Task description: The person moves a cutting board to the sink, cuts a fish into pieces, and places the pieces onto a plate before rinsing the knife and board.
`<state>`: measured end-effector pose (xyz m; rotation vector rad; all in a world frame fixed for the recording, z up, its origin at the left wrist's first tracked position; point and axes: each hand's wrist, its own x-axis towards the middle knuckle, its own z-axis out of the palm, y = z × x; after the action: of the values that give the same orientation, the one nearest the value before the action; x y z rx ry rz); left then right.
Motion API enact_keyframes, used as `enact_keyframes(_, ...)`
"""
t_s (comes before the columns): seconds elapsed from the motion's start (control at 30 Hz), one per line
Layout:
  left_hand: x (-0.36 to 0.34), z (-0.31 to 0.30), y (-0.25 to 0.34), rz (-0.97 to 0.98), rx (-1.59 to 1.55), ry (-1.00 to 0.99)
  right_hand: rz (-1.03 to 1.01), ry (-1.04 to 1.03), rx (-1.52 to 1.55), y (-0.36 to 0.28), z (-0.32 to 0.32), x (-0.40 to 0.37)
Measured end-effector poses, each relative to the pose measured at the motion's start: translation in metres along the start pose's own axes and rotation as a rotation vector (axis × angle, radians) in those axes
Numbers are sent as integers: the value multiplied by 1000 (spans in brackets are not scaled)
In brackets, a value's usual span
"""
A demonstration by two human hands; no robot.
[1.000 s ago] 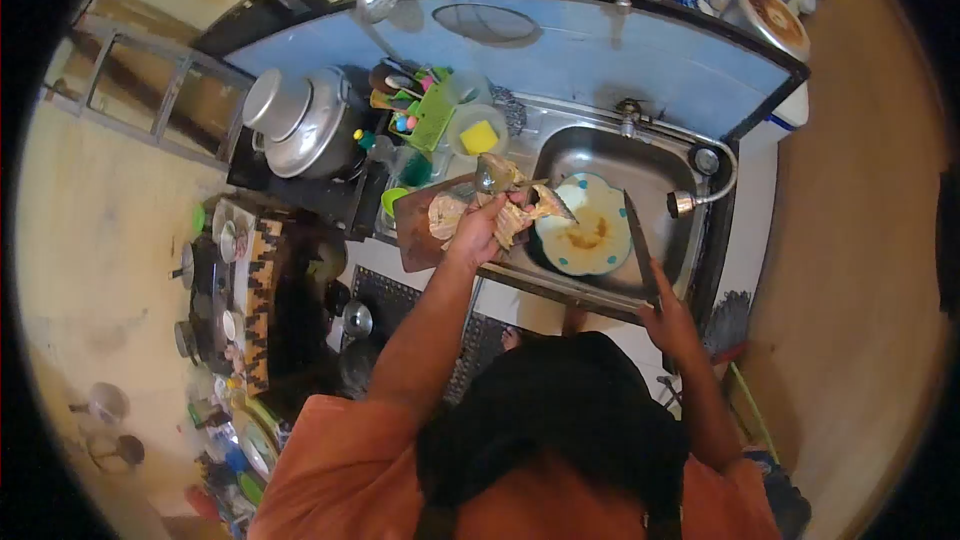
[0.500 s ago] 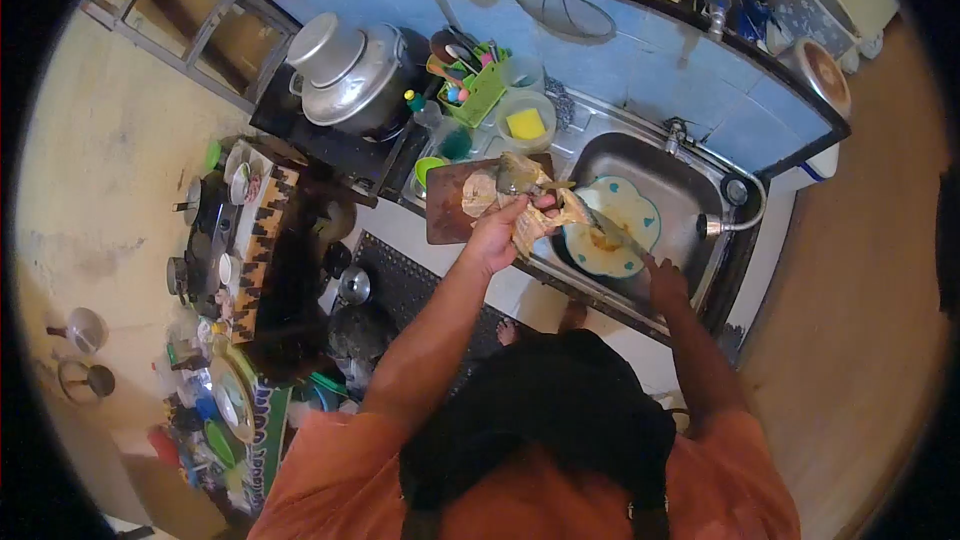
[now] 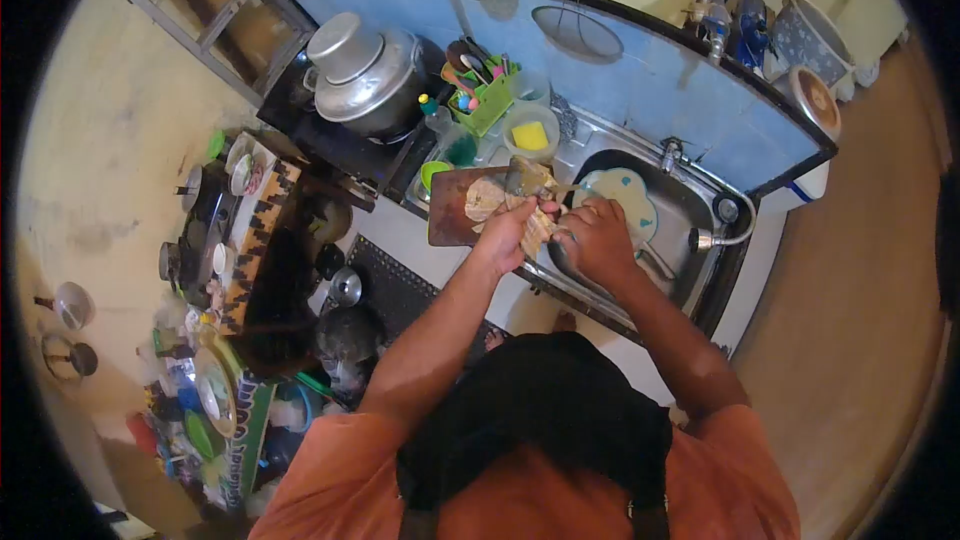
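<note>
Right hand (image 3: 597, 235) is now pressing in beside the left hand (image 3: 512, 230), having come across from the sink's near edge, so both are working on the fish (image 3: 538, 217). Left hand is grasping the fish over the join of cutting board (image 3: 447, 222) and sink (image 3: 682, 202). Right hand is curling onto it; whether it is gripping a knife cannot be told. Dotted plate (image 3: 625, 190) is lying in the sink just behind.
</note>
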<state>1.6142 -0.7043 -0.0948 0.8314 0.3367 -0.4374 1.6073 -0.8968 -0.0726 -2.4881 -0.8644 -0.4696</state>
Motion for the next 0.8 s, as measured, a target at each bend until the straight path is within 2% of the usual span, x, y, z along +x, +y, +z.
enact_keyframes(0.1, 3, 1, -4, 79, -45, 88, -54, -89, 88, -1, 6, 3)
enact_keyframes(0.17, 13, -12, -8, 71, -79, 59, -7, -34, 326, -8, 16, 2)
enact_keyframes(0.27, 9, -7, -1, 40, -105, 52, 94, 36, 426, -7, 24, 6)
enact_keyframes(0.43, 9, -13, -4, 57, -128, 117, 34, -2, 378, -6, 28, 13)
enact_keyframes(0.5, 11, -13, -8, 129, -79, 214, -1, 4, 344, -4, 31, 14)
enact_keyframes(0.57, 12, -12, -9, 141, -81, 213, -69, -135, 199, -6, 28, 17)
enact_keyframes(0.7, 15, -3, -4, 225, -109, 256, -103, -171, 231, 7, 47, 19)
enact_keyframes(0.77, 12, 10, 3, 214, -159, 297, 114, -314, 359, 2, 35, 26)
enact_keyframes(0.8, 9, 14, 5, 202, -206, 341, 113, -317, 356, 2, 36, 27)
